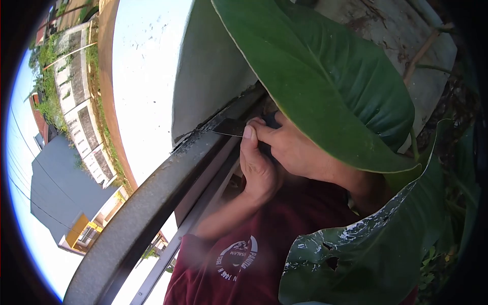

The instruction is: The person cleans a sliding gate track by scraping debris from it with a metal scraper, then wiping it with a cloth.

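Observation:
A thin, flat dark scraper blade [230, 127] lies against the grey metal beam [152, 180], close to the rough, blackened seam [201, 129] where the beam meets a white wall [147, 86]. My right hand [300, 152] reaches in from the right, partly behind a large green leaf [325, 76], with its fingers closed at the blade's near end. Just below it, my left hand [258, 173] is closed too, its thumb pressed on the same end. Whatever handle the blade has is hidden by the fingers.
A second large leaf [361, 249] with white specks and a torn hole curls in front of my maroon shirt [213, 274]. A thinner metal rail [168, 264] runs below the beam. Beyond the wall are houses [66, 188] and a fence [79, 107], tilted sideways.

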A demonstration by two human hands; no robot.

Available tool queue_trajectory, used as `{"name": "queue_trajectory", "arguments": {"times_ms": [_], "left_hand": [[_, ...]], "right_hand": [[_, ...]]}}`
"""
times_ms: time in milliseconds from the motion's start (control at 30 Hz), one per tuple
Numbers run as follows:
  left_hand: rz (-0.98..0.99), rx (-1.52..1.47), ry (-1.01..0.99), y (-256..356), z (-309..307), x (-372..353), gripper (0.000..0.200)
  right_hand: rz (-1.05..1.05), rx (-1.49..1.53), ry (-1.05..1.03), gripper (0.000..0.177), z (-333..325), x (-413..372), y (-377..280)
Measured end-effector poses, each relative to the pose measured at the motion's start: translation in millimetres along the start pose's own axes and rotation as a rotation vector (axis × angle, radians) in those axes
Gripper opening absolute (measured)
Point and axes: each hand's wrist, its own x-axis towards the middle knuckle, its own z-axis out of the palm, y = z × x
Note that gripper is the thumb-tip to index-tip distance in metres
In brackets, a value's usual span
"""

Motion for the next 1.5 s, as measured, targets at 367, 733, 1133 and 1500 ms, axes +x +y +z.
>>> {"name": "queue_trajectory", "arguments": {"times_ms": [367, 733, 1133, 1500], "left_hand": [[0.02, 0.05, -0.036, 12, 4, -7, 0.038], [-0.017, -0.132, -0.077, 22, 9, -13, 0.044], [0.051, -0.181, -0.149, 11, -4, -7, 0.05], [-0.042, -0.094, 0.029, 15, 6, -8, 0.04]], "right_hand": [[-0.032, -0.029, 0.049, 0.028, -4, 5, -14], [-0.086, -0.101, 0.304, 0.018, -6, 7, -21], [-0.036, -0.056, 0.045, 0.023, -11, -1, -24], [-0.005, -0.043, -0.04, 0.028, -13, -4, -20]]}}
